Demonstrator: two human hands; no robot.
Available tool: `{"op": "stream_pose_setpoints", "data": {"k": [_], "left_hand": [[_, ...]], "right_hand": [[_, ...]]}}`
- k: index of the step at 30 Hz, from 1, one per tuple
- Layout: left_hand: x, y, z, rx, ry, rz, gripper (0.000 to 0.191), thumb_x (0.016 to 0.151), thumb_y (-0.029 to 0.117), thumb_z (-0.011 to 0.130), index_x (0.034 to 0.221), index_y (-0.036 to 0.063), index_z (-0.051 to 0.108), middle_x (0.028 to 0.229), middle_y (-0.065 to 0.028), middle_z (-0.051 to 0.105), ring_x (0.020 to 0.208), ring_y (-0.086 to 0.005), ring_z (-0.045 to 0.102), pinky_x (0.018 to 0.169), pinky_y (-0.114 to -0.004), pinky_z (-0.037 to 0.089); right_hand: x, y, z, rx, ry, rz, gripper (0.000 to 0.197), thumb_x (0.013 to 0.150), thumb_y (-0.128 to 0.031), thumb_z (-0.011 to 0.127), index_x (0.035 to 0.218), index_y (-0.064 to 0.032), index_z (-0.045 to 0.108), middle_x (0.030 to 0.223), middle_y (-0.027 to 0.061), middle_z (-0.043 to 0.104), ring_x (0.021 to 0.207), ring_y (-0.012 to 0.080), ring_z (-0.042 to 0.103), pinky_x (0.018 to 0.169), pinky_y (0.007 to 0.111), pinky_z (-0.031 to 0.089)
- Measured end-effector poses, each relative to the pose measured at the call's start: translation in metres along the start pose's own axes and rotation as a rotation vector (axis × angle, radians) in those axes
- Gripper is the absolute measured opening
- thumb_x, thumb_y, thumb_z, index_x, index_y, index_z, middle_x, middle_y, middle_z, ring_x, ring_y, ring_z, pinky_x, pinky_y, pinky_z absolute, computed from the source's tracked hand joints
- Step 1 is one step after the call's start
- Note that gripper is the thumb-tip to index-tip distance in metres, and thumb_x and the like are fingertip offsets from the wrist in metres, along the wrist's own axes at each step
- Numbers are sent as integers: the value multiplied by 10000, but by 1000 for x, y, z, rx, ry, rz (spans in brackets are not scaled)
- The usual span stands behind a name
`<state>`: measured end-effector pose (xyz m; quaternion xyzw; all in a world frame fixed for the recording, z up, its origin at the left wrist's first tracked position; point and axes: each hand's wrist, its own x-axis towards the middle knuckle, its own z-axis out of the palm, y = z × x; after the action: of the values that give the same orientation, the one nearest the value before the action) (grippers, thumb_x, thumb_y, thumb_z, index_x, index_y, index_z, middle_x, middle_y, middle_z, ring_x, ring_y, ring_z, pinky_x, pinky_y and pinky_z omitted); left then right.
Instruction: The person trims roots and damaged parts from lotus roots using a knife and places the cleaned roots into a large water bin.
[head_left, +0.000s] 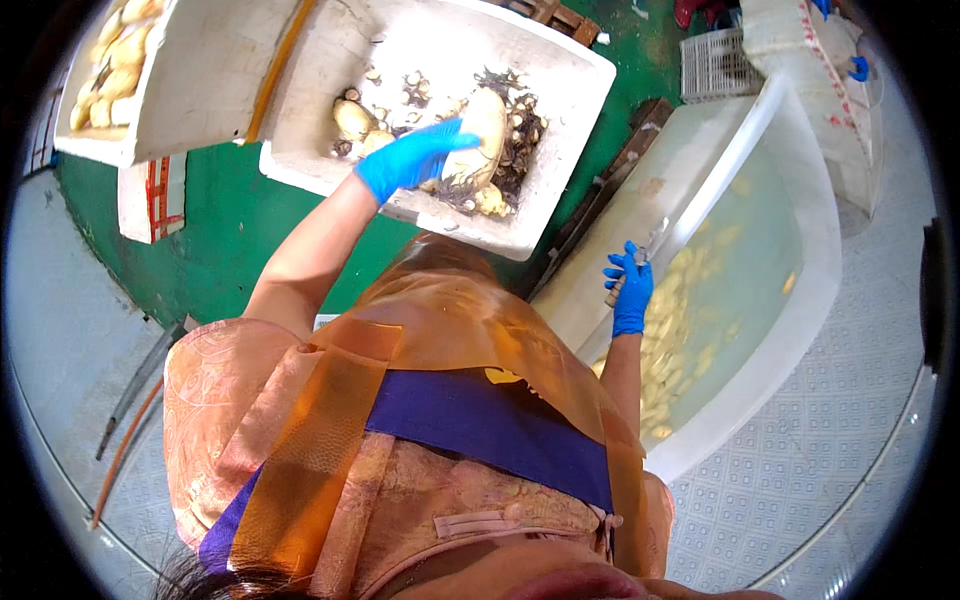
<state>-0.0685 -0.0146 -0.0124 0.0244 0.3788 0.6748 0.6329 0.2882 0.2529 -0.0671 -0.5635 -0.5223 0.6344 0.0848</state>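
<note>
My left hand (411, 159), in a blue glove, reaches over a white foam box (577, 97) with its fingers extended beside a large pale lotus root segment (486, 127). Its fingertips overlap the root in view; whether they press on it I cannot tell. Around it in the box lie smaller root pieces (352, 120) and dark trimmed scraps (525, 124). My right hand (631, 292), also gloved in blue, is closed around a small knife-like tool (614, 291) with a brownish handle. That hand is above the near rim of a white tub (814, 300); part of the tool is hidden by the fingers.
Many pale root pieces (667, 330) lie in the tub's cloudy water. Another foam box (202, 75) at upper left holds peeled roots (124, 60). A white plastic basket (716, 64) stands beyond the tub. A dark beam (615, 172) runs between box and tub.
</note>
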Motion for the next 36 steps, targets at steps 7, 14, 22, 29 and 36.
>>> {"op": "stream_pose_setpoints", "data": {"k": [7, 14, 22, 29, 36], "left_hand": [[1, 13, 6, 829, 268, 208, 644, 760, 337, 798, 1259, -2, 571, 1176, -90, 639, 1067, -164, 593, 955, -309, 453], [-27, 12, 14, 1186, 380, 175, 714, 678, 424, 840, 1213, 24, 588, 1147, -158, 660, 1052, -239, 631, 930, -347, 485], [-41, 10, 11, 1201, 350, 206, 681, 685, 406, 837, 1202, 38, 589, 1082, -153, 679, 1008, -247, 651, 902, -352, 500], [-65, 37, 35, 1201, 248, 394, 613, 705, 350, 831, 1178, 46, 586, 1072, -150, 673, 991, -236, 645, 898, -351, 498], [-64, 32, 49, 716, 151, 692, 595, 732, 23, 768, 1279, 114, 549, 1343, -130, 529, 1247, -240, 516, 1081, -359, 398]], "right_hand": [[-49, -81, 139, -447, -436, -557, 409, 938, -215, 590, 1338, -133, 558, 929, 76, 681, 725, 156, 666, 584, 294, 526], [-78, -126, 218, -974, -284, -1378, 325, 881, -125, 628, 1203, -78, 637, 1006, 120, 689, 823, 248, 678, 677, 340, 550], [-53, -114, 233, -1067, -220, -1655, 74, 889, -171, 576, 921, -114, 610, 776, 76, 610, 650, 245, 635, 531, 349, 518], [34, -23, 144, -1351, -351, -759, 176, 877, -229, 579, 884, -57, 614, 785, 183, 627, 732, 286, 662, 592, 367, 528], [-33, -83, 223, -42, -771, 89, 481, 984, -493, 479, 1191, -65, 553, 781, 71, 662, 625, 144, 607, 538, 249, 458]]}}
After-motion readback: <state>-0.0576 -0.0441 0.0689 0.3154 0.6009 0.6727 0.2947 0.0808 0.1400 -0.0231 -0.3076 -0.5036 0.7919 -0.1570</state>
